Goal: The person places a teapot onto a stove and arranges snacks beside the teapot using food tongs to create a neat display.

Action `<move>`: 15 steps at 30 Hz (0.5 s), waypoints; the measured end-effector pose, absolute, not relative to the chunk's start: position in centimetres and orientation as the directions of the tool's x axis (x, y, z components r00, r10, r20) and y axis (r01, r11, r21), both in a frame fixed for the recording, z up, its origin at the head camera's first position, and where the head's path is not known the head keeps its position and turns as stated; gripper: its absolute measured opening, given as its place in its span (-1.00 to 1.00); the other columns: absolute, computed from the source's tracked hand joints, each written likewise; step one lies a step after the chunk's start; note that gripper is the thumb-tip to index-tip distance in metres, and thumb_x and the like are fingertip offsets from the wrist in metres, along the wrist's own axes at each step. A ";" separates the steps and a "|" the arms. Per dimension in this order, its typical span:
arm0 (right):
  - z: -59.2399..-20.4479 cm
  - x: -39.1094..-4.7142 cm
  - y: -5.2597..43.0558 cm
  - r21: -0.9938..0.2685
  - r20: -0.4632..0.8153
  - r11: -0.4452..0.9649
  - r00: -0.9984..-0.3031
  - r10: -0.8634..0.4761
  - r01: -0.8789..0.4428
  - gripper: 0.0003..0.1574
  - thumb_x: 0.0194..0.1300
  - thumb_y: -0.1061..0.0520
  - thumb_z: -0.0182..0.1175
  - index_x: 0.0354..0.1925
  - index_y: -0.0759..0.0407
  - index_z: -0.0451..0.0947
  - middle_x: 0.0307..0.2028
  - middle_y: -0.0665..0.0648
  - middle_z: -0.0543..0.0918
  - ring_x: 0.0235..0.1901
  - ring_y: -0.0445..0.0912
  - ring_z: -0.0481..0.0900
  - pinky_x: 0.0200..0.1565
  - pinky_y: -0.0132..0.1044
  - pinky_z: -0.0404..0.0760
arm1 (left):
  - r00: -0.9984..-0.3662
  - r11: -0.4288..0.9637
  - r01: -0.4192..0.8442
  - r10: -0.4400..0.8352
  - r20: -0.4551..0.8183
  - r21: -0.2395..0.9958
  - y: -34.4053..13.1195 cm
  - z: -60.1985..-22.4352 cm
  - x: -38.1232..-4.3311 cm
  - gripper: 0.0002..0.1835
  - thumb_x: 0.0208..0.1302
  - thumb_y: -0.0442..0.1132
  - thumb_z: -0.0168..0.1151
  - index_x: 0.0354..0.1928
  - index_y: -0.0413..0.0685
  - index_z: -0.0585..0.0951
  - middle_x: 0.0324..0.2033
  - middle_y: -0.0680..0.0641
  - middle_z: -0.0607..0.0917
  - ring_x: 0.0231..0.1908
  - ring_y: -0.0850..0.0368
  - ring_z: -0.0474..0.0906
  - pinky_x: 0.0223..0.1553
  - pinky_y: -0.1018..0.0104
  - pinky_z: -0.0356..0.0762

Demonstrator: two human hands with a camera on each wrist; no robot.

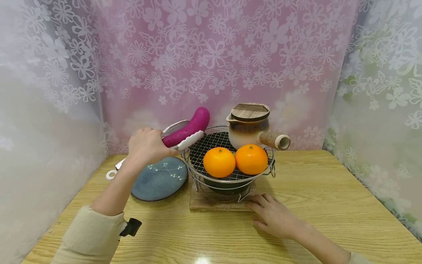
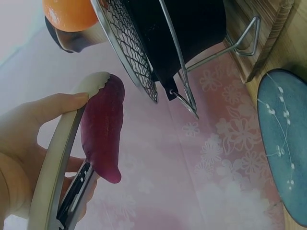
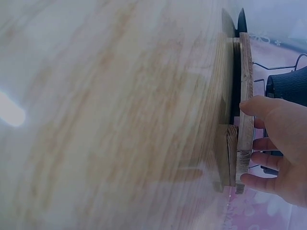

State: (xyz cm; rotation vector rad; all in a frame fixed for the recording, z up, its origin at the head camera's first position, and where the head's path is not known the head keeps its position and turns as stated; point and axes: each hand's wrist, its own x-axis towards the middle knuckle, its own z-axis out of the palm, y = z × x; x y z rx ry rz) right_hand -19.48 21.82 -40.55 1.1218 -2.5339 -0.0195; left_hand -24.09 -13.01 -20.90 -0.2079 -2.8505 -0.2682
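Note:
My left hand (image 1: 146,145) grips a pair of metal tongs (image 2: 60,158) with pale scalloped tips. Between the tong arms a purple sweet potato (image 1: 189,128) is pinched, raised above the left side of a round wire grill (image 1: 194,152). Two oranges (image 1: 219,162) sit side by side on the mesh at the front. Behind them stands a clay teapot (image 1: 247,132) with a wooden lid and a side handle. My right hand (image 1: 275,216) rests its fingertips at the right front corner of the wooden board (image 1: 214,205) under the grill.
A blue plate (image 1: 159,179) with a white blossom pattern lies left of the grill on the wooden table (image 1: 313,190). A white ring-shaped handle (image 1: 111,174) shows beyond the left forearm. Floral curtains (image 1: 214,66) close off the back and both sides.

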 end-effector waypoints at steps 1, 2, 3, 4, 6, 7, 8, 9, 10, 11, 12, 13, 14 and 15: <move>-40.5 -19.5 21.8 0.161 0.327 0.683 -0.615 -0.718 -0.712 -0.41 0.01 -0.05 0.36 -0.01 0.17 0.53 -0.04 0.17 0.47 -0.11 0.05 0.41 -0.09 -0.05 0.46 | -0.954 0.972 0.166 0.117 0.274 0.164 -12.9 -20.9 -24.1 -0.49 -0.23 0.18 0.35 -0.41 -0.12 0.54 -0.38 -0.15 0.54 -0.26 -0.13 0.41 -0.31 0.03 0.34; -40.6 -19.5 21.8 0.163 0.328 0.683 -0.614 -0.718 -0.712 -0.41 0.01 -0.05 0.36 -0.01 0.17 0.53 -0.04 0.17 0.47 -0.11 0.05 0.41 -0.09 -0.05 0.46 | -0.956 0.972 0.166 0.117 0.268 0.167 -12.8 -20.9 -24.1 -0.49 -0.23 0.17 0.35 -0.41 -0.12 0.54 -0.38 -0.15 0.53 -0.26 -0.13 0.40 -0.31 0.03 0.33; -40.6 -19.5 21.8 0.165 0.330 0.683 -0.613 -0.718 -0.712 -0.41 0.00 -0.05 0.36 -0.01 0.17 0.53 -0.04 0.17 0.47 -0.11 0.05 0.41 -0.09 -0.05 0.46 | -0.957 0.971 0.168 0.119 0.264 0.170 -12.6 -20.9 -24.1 -0.50 -0.22 0.17 0.35 -0.42 -0.11 0.53 -0.39 -0.14 0.53 -0.26 -0.12 0.40 -0.32 0.04 0.33; -40.6 -19.5 21.8 0.168 0.331 0.683 -0.612 -0.718 -0.711 -0.41 0.00 -0.05 0.36 -0.02 0.17 0.53 -0.04 0.17 0.47 -0.11 0.05 0.41 -0.09 -0.05 0.46 | -0.957 0.971 0.170 0.122 0.261 0.170 -12.5 -20.9 -24.2 -0.51 -0.21 0.16 0.35 -0.43 -0.11 0.53 -0.40 -0.14 0.53 -0.28 -0.12 0.40 -0.34 0.06 0.32; -40.6 -19.5 21.8 0.170 0.334 0.682 -0.610 -0.719 -0.711 -0.41 0.00 -0.05 0.36 -0.02 0.17 0.53 -0.05 0.17 0.48 -0.12 0.05 0.41 -0.10 -0.05 0.46 | -0.957 0.970 0.179 0.132 0.257 0.167 -12.3 -21.0 -24.2 -0.52 -0.20 0.16 0.35 -0.45 -0.10 0.51 -0.43 -0.12 0.52 -0.31 -0.11 0.40 -0.38 0.10 0.31; -40.6 -19.5 21.8 0.171 0.334 0.683 -0.610 -0.719 -0.711 -0.41 0.00 -0.05 0.36 -0.02 0.17 0.53 -0.06 0.17 0.48 -0.12 0.05 0.41 -0.10 -0.05 0.46 | -0.957 0.969 0.182 0.136 0.256 0.165 -12.2 -21.0 -24.3 -0.52 -0.20 0.17 0.35 -0.46 -0.10 0.51 -0.44 -0.12 0.51 -0.33 -0.10 0.40 -0.40 0.12 0.31; -40.6 -19.5 21.8 0.170 0.333 0.683 -0.610 -0.718 -0.711 -0.42 0.00 -0.05 0.36 -0.02 0.17 0.53 -0.06 0.17 0.48 -0.12 0.04 0.41 -0.10 -0.06 0.46 | -0.956 0.969 0.186 0.140 0.256 0.164 -12.1 -21.0 -24.3 -0.52 -0.20 0.17 0.35 -0.47 -0.09 0.50 -0.45 -0.11 0.51 -0.34 -0.09 0.40 -0.41 0.14 0.30; -40.6 -19.5 21.8 0.169 0.332 0.683 -0.612 -0.718 -0.710 -0.42 0.00 -0.05 0.36 -0.02 0.17 0.53 -0.07 0.16 0.48 -0.12 0.04 0.41 -0.10 -0.06 0.46 | -0.955 0.969 0.190 0.145 0.257 0.160 -12.0 -21.0 -24.3 -0.53 -0.20 0.17 0.35 -0.48 -0.09 0.50 -0.47 -0.10 0.51 -0.36 -0.08 0.40 -0.43 0.15 0.30; -40.6 -19.5 21.8 0.167 0.331 0.684 -0.613 -0.718 -0.710 -0.42 0.00 -0.05 0.36 -0.02 0.17 0.53 -0.07 0.16 0.48 -0.12 0.04 0.41 -0.10 -0.06 0.46 | -0.955 0.968 0.193 0.148 0.257 0.158 -11.9 -21.0 -24.4 -0.53 -0.21 0.18 0.35 -0.49 -0.08 0.50 -0.48 -0.10 0.51 -0.37 -0.07 0.41 -0.45 0.16 0.30; -40.5 -19.5 21.8 0.165 0.329 0.684 -0.614 -0.717 -0.710 -0.42 0.01 -0.05 0.36 -0.02 0.17 0.53 -0.07 0.16 0.47 -0.12 0.04 0.41 -0.10 -0.06 0.46 | -0.955 0.968 0.195 0.151 0.255 0.156 -11.8 -21.0 -24.4 -0.53 -0.21 0.18 0.35 -0.50 -0.07 0.51 -0.49 -0.09 0.51 -0.38 -0.07 0.41 -0.46 0.17 0.30; -40.5 -19.5 21.8 0.165 0.328 0.684 -0.615 -0.717 -0.710 -0.42 0.01 -0.05 0.36 -0.02 0.17 0.53 -0.07 0.16 0.47 -0.13 0.04 0.41 -0.10 -0.06 0.46 | -0.955 0.968 0.199 0.155 0.253 0.156 -11.7 -21.0 -24.4 -0.53 -0.21 0.18 0.35 -0.50 -0.07 0.51 -0.49 -0.09 0.51 -0.39 -0.07 0.41 -0.47 0.17 0.30; -40.5 -19.5 21.8 0.163 0.327 0.685 -0.616 -0.717 -0.710 -0.43 0.01 -0.05 0.35 -0.02 0.17 0.53 -0.07 0.16 0.47 -0.13 0.04 0.41 -0.10 -0.06 0.46 | -0.955 0.967 0.200 0.157 0.250 0.158 -11.6 -21.0 -24.4 -0.54 -0.21 0.18 0.35 -0.51 -0.07 0.51 -0.49 -0.09 0.52 -0.40 -0.06 0.41 -0.48 0.18 0.31; -40.5 -19.5 21.8 0.162 0.327 0.685 -0.616 -0.716 -0.710 -0.43 0.02 -0.05 0.35 -0.02 0.17 0.53 -0.07 0.16 0.47 -0.13 0.03 0.41 -0.10 -0.06 0.46 | -0.955 0.966 0.204 0.161 0.247 0.158 -11.6 -21.0 -24.5 -0.54 -0.20 0.17 0.36 -0.51 -0.07 0.52 -0.49 -0.08 0.52 -0.41 -0.06 0.42 -0.48 0.19 0.31; -40.6 -19.5 21.8 0.161 0.327 0.685 -0.617 -0.716 -0.710 -0.43 0.02 -0.05 0.35 -0.01 0.17 0.53 -0.07 0.16 0.47 -0.13 0.03 0.41 -0.10 -0.06 0.46 | -0.956 0.965 0.206 0.164 0.243 0.160 -11.5 -21.0 -24.5 -0.54 -0.20 0.17 0.36 -0.50 -0.07 0.52 -0.49 -0.08 0.53 -0.41 -0.06 0.42 -0.48 0.19 0.31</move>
